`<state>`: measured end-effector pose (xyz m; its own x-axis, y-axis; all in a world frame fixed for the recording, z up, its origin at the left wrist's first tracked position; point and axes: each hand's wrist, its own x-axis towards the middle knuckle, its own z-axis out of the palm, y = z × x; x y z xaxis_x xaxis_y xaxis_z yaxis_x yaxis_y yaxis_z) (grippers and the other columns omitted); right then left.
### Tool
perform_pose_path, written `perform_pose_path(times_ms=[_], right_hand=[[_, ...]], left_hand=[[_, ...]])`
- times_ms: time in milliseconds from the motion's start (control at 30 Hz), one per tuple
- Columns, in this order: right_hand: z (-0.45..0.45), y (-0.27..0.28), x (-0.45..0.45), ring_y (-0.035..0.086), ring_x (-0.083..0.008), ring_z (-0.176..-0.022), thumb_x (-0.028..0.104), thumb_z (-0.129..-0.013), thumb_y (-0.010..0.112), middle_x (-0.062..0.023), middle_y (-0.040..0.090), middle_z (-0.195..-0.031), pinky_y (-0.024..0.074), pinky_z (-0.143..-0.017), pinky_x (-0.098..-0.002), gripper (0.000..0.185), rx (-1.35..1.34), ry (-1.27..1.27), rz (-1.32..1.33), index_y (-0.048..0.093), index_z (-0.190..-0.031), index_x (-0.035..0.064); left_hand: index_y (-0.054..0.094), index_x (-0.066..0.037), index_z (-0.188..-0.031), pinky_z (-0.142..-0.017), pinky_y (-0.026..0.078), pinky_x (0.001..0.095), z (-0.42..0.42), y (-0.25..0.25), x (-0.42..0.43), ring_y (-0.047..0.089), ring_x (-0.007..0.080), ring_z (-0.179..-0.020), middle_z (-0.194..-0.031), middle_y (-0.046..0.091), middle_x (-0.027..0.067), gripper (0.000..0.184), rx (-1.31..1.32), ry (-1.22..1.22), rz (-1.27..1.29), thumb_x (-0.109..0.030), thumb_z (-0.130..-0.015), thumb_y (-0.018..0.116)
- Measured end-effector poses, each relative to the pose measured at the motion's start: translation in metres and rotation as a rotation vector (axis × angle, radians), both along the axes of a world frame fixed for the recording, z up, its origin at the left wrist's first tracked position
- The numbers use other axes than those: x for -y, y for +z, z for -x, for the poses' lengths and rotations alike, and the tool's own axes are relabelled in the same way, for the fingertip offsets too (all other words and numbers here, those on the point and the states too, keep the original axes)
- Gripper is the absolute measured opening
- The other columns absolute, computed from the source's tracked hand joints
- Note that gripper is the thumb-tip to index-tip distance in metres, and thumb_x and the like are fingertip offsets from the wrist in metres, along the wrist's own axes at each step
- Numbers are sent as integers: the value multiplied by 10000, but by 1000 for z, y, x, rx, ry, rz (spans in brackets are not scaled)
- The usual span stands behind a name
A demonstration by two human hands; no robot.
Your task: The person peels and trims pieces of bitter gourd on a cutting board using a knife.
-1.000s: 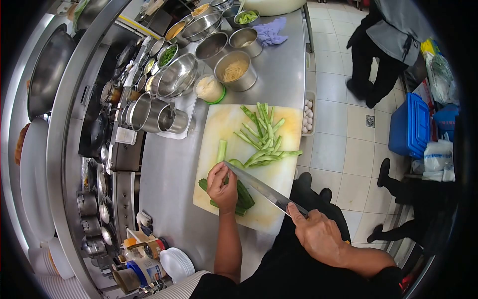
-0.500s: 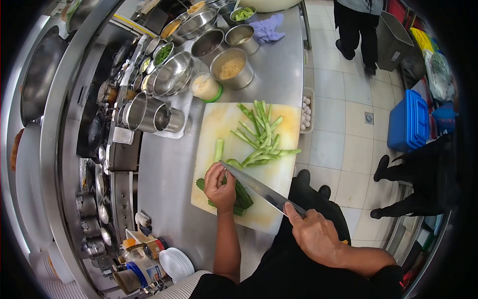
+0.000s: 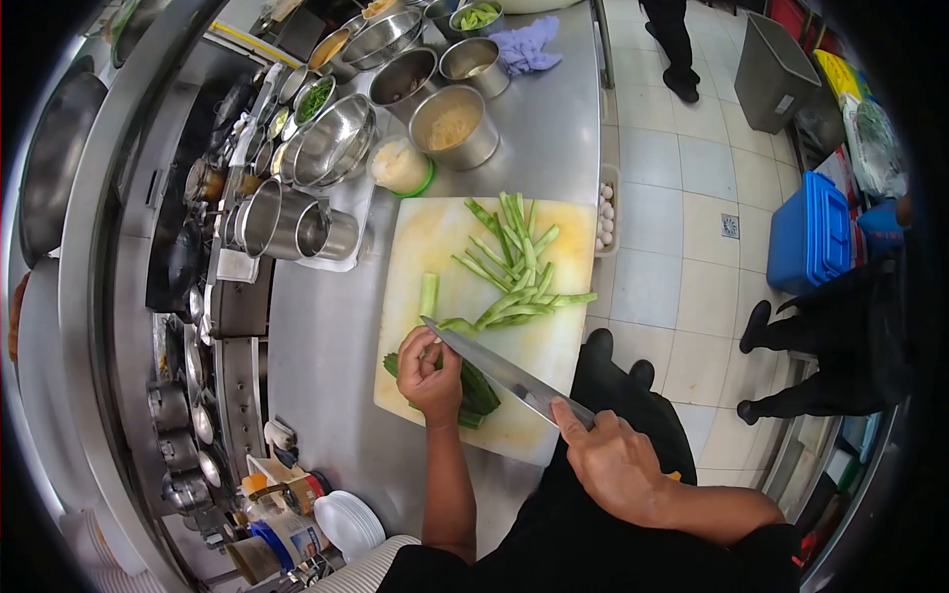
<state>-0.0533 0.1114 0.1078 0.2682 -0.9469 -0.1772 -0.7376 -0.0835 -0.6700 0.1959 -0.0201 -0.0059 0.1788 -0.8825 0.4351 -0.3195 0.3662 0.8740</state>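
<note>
My right hand (image 3: pixel 618 465) is wrapped round the handle of a large kitchen knife (image 3: pixel 504 373), index finger along the back of its blade. The blade slants up and left over the white cutting board (image 3: pixel 405 247), its tip by my left fingers. My left hand (image 3: pixel 431 379) is closed with curled fingers at the tip; what they pinch is hidden. Beneath and beside that hand lie dark green vegetable pieces (image 3: pixel 480 397). A pale green vegetable piece (image 3: pixel 429 294) lies just beyond my fingers. Cut light green vegetable strips (image 3: pixel 514 262) are heaped on the board's far right.
Several metal pots (image 3: pixel 455 128) and a tub with a green base (image 3: pixel 400 166) stand beyond the board. A purple cloth (image 3: pixel 527 45) lies farther back. Stacked white plates (image 3: pixel 350 525) are near left. A tray of eggs (image 3: pixel 607 212) sits beside the table; people stand on the tiled floor.
The view has shifted slightly. The person at the top has stepped left, partly out of view. My hands and the knife keep nearly the same pose over the board.
</note>
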Motion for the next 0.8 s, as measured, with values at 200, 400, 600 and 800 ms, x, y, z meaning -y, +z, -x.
perform_pose_path(times_ms=[200,400,600,800], right_hand=[[-4,-4,8,615,-360,-611,96,-878,640,-207,557,-740,540,-506,-450,525,-4,1,-9,571,-1393,12],[-8,-13,16,640,-323,-588,54,-811,652,-201,577,-738,530,-459,-410,597,42,8,37,542,-1394,-9],[-11,-12,23,601,-381,-584,65,-891,603,-243,568,-708,518,-502,-464,501,89,16,-50,554,-1376,-48],[-15,-24,28,637,-354,-537,33,-819,623,-237,581,-669,514,-445,-430,549,145,-6,42,551,-1357,-50]], left_hand=[[630,45,-1082,-875,622,315,0,1,-1,663,216,-1064,-1234,588,160,316,-68,24,-24,185,-807,697],[616,45,-1082,-854,627,303,-2,2,-2,660,212,-1060,-1239,585,175,304,-37,7,-34,179,-816,677],[574,35,-1092,-840,625,330,-5,2,-4,657,226,-1046,-1251,566,171,281,36,-15,-25,187,-864,635],[587,39,-1085,-881,618,309,-6,4,-6,653,215,-1081,-1243,584,186,290,-32,-24,-47,160,-833,663]])
